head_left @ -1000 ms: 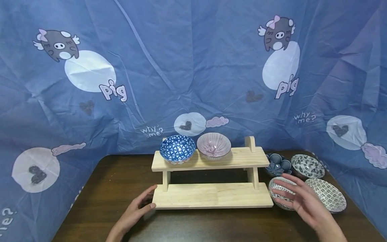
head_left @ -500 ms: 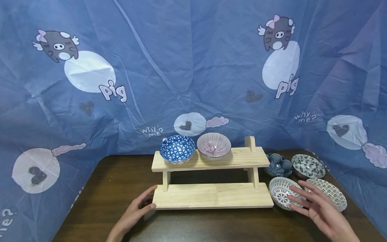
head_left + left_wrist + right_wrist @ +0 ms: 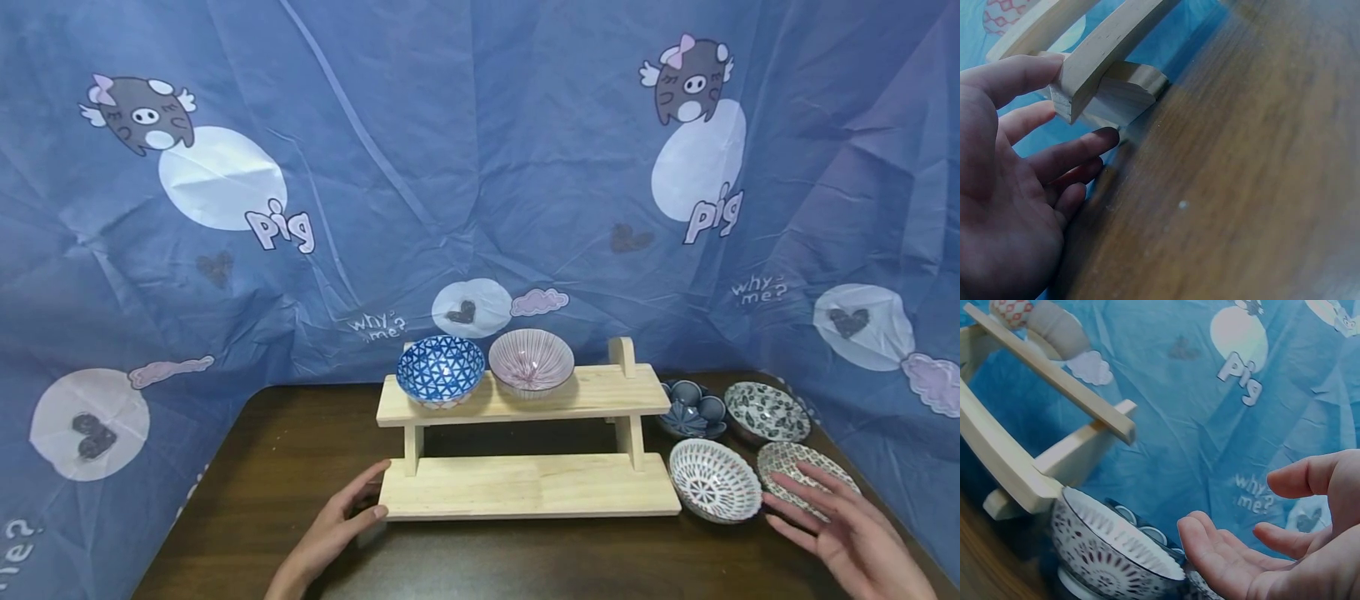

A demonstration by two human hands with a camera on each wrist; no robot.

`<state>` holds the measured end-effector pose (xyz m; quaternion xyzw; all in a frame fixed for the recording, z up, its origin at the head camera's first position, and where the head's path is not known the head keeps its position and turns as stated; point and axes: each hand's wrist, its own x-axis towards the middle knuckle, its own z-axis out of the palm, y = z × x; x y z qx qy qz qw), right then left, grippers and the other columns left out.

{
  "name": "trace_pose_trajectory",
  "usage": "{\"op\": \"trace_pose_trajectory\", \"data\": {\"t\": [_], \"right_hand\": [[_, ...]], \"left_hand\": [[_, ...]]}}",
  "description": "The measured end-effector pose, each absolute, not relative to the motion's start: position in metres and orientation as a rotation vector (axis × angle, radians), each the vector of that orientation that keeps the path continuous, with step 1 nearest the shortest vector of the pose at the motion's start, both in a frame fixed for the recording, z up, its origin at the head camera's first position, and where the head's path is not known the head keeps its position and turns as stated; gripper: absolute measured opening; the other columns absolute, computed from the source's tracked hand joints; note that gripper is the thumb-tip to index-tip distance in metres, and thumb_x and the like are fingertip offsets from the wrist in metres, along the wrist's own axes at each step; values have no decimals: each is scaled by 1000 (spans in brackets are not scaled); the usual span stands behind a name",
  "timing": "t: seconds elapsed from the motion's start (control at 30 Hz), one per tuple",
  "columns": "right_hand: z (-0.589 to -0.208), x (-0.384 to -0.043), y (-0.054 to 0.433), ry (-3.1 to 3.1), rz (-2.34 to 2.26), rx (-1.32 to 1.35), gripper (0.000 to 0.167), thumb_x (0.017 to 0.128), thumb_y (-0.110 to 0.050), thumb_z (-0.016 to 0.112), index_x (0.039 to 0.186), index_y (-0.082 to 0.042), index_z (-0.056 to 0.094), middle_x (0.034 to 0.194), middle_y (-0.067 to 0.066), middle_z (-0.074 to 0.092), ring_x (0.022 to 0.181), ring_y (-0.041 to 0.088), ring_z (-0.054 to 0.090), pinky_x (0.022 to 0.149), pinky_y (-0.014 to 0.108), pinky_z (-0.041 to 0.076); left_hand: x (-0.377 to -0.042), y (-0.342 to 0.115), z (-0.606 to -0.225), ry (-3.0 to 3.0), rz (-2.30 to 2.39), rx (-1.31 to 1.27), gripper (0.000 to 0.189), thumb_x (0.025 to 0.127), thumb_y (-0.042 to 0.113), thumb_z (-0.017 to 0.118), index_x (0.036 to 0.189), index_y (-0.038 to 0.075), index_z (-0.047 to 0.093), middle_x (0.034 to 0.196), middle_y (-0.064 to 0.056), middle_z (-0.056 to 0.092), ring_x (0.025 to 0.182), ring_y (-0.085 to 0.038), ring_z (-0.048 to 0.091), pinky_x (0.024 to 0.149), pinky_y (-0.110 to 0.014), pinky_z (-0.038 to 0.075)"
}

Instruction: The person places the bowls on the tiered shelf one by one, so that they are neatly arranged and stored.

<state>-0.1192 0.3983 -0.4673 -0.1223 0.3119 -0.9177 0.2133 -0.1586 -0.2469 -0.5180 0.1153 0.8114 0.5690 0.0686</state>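
The left hand [image 3: 330,527] is spreading its thumb and forefinger against the left end of a two-tier, pale wooden stand [image 3: 525,487]. The right hand [image 3: 846,531] is hanging wide, fingers apart, near a grey-and-white latticed ceramic bowl [image 3: 789,454]; whether they are touching cannot be told. A white ceramic bowl with radiating coloured dashes [image 3: 715,482] is sitting between that hand and the stand, on a dark brown, wood-grained surface [image 3: 480,558]. A blue printed cloth [image 3: 375,167] is hanging behind and at both sides, reading "pig" and "why me?". Dark wood is extending before and left of the stand; the surface's right edge is running just beyond the latticed bowl.
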Motion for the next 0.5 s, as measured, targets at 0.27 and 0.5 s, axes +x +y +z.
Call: {"op": "trace_pose_trajectory", "data": {"t": [0.27,0.5], "right_hand": [[-478,-113,422,1026,-2616,-133,45,112,-13,19,126,-26,60,122,3,71,113,32,69,101,50,52],[-487,-111,437,1034,-2677,-49,45,111,-13,22,124,-28,62,117,5,74,108,34,71,97,51,53]], "left_hand": [[-159,-247,-519,2428,1735,374,61,97,16,62,153,10,39,140,-25,56,114,2,55,92,-22,47],[-159,-247,-521,2411,1748,385,60,98,14,61,154,8,38,140,-28,55,114,3,55,91,-22,48]]}}
